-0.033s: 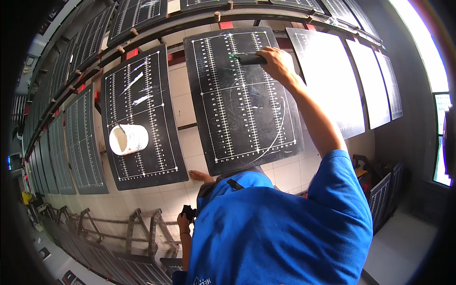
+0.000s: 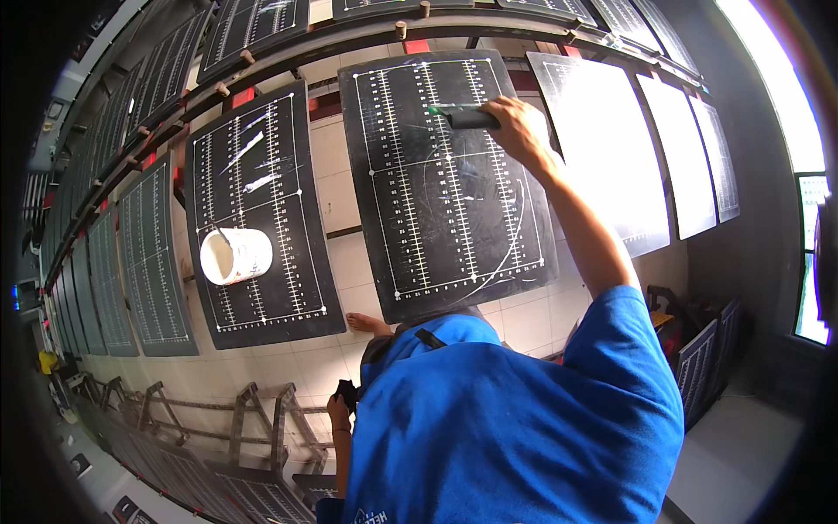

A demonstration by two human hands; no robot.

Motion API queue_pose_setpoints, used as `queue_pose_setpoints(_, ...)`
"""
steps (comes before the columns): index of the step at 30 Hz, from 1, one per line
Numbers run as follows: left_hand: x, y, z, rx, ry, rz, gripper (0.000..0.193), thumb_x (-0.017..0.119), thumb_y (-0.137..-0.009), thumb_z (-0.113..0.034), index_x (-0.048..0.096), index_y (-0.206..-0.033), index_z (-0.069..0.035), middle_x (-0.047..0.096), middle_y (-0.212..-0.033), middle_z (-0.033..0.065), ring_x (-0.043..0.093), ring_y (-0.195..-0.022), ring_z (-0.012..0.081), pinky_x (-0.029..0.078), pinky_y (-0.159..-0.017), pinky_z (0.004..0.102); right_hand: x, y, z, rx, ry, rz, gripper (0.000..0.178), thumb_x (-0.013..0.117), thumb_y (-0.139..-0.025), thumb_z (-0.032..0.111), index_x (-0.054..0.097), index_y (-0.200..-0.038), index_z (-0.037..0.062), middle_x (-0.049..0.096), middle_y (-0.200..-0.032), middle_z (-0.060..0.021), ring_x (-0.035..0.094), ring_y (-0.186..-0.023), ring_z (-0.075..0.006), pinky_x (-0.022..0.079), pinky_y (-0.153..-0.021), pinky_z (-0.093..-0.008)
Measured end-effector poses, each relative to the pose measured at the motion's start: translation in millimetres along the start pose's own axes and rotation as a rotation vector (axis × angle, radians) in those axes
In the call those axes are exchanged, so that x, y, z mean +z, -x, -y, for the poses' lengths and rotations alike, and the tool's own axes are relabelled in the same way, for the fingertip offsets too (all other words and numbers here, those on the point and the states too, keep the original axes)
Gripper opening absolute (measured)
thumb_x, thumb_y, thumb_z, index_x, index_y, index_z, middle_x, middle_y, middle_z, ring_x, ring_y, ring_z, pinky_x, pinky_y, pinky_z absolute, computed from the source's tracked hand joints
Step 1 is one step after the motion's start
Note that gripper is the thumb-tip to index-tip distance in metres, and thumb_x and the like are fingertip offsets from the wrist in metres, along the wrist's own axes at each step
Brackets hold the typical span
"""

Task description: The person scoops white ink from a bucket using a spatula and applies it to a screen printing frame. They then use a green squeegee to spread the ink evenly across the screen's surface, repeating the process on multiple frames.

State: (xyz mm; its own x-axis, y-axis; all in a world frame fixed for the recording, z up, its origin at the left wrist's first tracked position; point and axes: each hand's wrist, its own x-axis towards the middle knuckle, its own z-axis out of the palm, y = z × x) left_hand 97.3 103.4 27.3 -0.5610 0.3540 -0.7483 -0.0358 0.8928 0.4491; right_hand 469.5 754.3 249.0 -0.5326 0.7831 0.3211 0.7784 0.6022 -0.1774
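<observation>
My right hand [image 2: 521, 129] is closed around a dark, flat scraper [image 2: 471, 118] with a green tip. It holds the scraper over the upper part of a black panel [image 2: 410, 236] printed with white scales and dots. Whether the scraper's edge touches the surface, I cannot tell. Whitish smears and a long curved streak mark this panel. Low at my left side, my left hand [image 2: 339, 410] grips a small black object [image 2: 347, 393] whose kind I cannot make out. A white bucket [image 2: 249, 255] stands on the neighbouring black panel [image 2: 301, 262] to the left.
More marked panels [image 2: 155, 262] lie in rows on a dark metal rack [image 2: 336, 42] with wooden pegs. Glare whitens the panels [image 2: 602, 148] on the right. Metal trestles [image 2: 240, 424] stand on the tiled floor [image 2: 336, 188] at the lower left. Further panels lean at the right.
My right hand and the scraper have shifted slightly to the right and toward me over the panel. My left hand and the bucket look unmoved.
</observation>
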Motion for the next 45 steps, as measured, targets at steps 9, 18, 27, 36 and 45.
queue_pose_setpoints(9, -17, -59, 37, 0.129, -0.04, 0.136, 0.025, 0.053, -0.094, -0.016, 0.064, -0.102, 0.005, 0.065, -0.085, 0.0111, 0.059, -0.073, 0.0217, 0.048, -0.067, 0.0379, 9, 117, 3, 0.187, 0.045, 0.047, 0.039, 0.065, -0.072, 0.003, 0.069, -0.109, 0.0131, 0.069, -0.111, -0.0025, 0.063, -0.108, -0.0217, 0.049, -0.09, -0.035)
queue_pose_setpoints(18, -96, -152, -57, 0.026, 0.061, 0.24, 0.024, 0.047, -0.101, -0.019, 0.059, -0.117, -0.006, 0.065, -0.099, 0.0087, 0.065, -0.08, 0.0202, 0.057, -0.058, 0.0358, -5, 216, 125, 0.553, 0.137, -0.029, 0.043, 0.07, -0.067, 0.003, 0.067, -0.109, 0.0132, 0.067, -0.113, -0.0022, 0.065, -0.102, -0.024, 0.051, -0.084, -0.0357)
queue_pose_setpoints(27, -171, -245, -53, 0.064, -0.176, 0.338, 0.026, 0.05, -0.099, -0.018, 0.057, -0.119, -0.003, 0.064, -0.104, 0.0131, 0.065, -0.084, 0.0245, 0.058, -0.062, 0.0413, 35, 185, 333, 0.912, 0.184, -0.001, 0.034, 0.071, -0.072, 0.013, 0.069, -0.106, 0.0181, 0.07, -0.106, -0.0012, 0.069, -0.092, -0.0252, 0.055, -0.079, -0.0382)
queue_pose_setpoints(36, -216, -261, -73, 0.051, 0.016, 0.251, 0.028, 0.045, -0.101, -0.016, 0.055, -0.125, -0.005, 0.064, -0.114, 0.0084, 0.065, -0.094, 0.0222, 0.058, -0.064, 0.0377, 32, 120, 237, 1.261, -0.729, -0.193, 0.025, 0.072, -0.069, 0.013, 0.069, -0.091, 0.0019, 0.07, -0.082, -0.0118, 0.068, -0.078, -0.0229, 0.053, -0.069, -0.0366)
queue_pose_setpoints(45, -216, -210, 8, -0.018, 0.21, 0.223, 0.016, 0.052, -0.093, -0.017, 0.058, -0.101, -0.004, 0.06, -0.082, 0.0098, 0.06, -0.063, 0.0201, 0.054, -0.051, 0.0371, 74, -49, 263, 1.131, -1.35, 0.111, 0.015, 0.07, -0.075, 0.01, 0.069, -0.087, -0.0003, 0.07, -0.079, -0.0079, 0.068, -0.068, -0.0194, 0.056, -0.064, -0.0325)
